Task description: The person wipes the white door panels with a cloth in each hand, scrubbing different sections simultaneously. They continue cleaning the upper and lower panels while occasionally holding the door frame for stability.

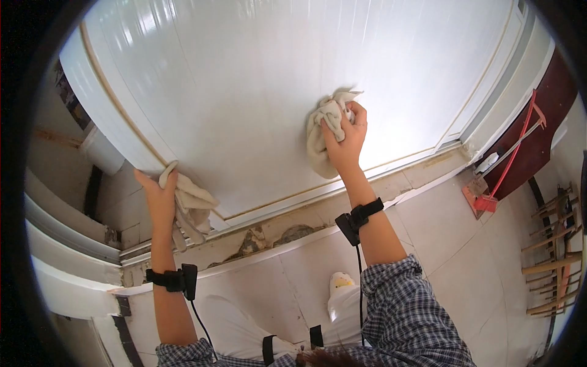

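A large white sliding door panel (244, 79) with thin gold trim lines fills the upper middle of the view. My right hand (348, 144) is closed around a bunched, off-white cloth (319, 147) and holds it against the lower middle of the panel. At the panel's left edge, my left hand (160, 196) grips a second beige cloth (194, 199), which hangs down beside the gold trim. Part of the left fingers is hidden by the cloth and the door edge.
Below the door runs a metal track on a worn, chipped sill (293, 233). A red broom (486, 202) and dustpan lean at the right against a dark red board (538, 137). Wooden stools (553, 263) stand at far right. A white bucket (103, 150) is behind the door.
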`<state>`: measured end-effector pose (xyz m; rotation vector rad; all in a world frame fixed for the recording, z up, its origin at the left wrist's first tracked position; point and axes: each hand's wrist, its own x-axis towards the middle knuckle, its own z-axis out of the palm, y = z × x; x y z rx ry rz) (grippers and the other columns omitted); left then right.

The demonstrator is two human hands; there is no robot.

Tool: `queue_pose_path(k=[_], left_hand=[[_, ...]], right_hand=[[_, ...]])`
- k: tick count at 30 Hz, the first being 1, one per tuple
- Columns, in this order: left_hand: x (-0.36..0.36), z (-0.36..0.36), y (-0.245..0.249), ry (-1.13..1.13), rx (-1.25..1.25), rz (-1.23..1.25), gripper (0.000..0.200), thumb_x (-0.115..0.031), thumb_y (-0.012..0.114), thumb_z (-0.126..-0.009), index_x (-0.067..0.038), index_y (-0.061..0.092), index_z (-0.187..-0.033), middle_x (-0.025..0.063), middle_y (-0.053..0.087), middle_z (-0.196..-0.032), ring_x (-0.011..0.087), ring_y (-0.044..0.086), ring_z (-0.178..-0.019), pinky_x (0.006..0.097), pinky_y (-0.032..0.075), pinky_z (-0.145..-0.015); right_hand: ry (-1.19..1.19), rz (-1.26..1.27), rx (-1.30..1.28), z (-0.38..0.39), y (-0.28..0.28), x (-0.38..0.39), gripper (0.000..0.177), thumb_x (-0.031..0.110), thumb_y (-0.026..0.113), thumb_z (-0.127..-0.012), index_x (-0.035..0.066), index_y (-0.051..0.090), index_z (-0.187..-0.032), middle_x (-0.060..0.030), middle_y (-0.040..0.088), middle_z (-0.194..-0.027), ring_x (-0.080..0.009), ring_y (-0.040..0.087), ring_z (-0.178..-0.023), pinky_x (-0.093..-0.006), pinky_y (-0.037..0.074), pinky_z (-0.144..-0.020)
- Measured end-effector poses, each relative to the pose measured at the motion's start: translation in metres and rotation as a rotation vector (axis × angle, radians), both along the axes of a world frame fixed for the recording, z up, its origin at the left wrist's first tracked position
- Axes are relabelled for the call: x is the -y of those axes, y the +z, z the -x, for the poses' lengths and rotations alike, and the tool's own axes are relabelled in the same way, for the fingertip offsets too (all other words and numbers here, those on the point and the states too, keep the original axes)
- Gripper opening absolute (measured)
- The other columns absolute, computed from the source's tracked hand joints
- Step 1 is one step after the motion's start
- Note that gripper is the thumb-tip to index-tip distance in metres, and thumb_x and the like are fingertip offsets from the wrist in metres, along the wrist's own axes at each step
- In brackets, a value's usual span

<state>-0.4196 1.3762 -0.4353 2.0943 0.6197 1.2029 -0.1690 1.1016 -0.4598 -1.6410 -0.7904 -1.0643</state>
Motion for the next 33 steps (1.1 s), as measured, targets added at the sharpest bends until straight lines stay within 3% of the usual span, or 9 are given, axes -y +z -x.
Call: queue_pose_path(k=[25, 29, 33], left_hand=[[0.001, -0.001, 0.000, 0.005, -0.004, -0.012, 0.085, -0.020, 0.063, -0.082, 0.007, 0.008, -0.139, 0.0270, 0.032, -0.135, 0.0328, 0.037, -0.123, 0.0360, 0.027, -0.104], [0.010, -0.001, 0.008, 0.012, -0.028, 0.025, 0.084, -0.018, 0.063, -0.081, 0.006, 0.008, -0.139, 0.0266, 0.030, -0.137, 0.0328, 0.036, -0.124, 0.0359, 0.027, -0.104], [0.010, 0.001, 0.007, 0.027, -0.034, -0.001, 0.083, -0.018, 0.063, -0.081, 0.005, 0.008, -0.140, 0.0263, 0.029, -0.137, 0.0332, 0.035, -0.125, 0.0362, 0.027, -0.104]], right_hand=[[0.117, -0.112, -0.070, -0.002, -0.008, -0.007, 0.040, 0.016, 0.069, -0.071, 0.008, 0.064, -0.110, -0.0171, 0.046, -0.112, -0.0312, 0.044, -0.099, -0.0414, 0.036, -0.084], [-0.067, 0.016, -0.008, 0.002, -0.016, -0.006, 0.043, 0.018, 0.069, -0.069, 0.010, 0.064, -0.112, -0.0152, 0.046, -0.112, -0.0298, 0.044, -0.099, -0.0397, 0.034, -0.083], [-0.130, 0.115, 0.073, 0.013, 0.009, -0.005, 0.045, 0.019, 0.069, -0.068, 0.013, 0.064, -0.112, -0.0127, 0.046, -0.112, -0.0279, 0.045, -0.097, -0.0387, 0.033, -0.082]])
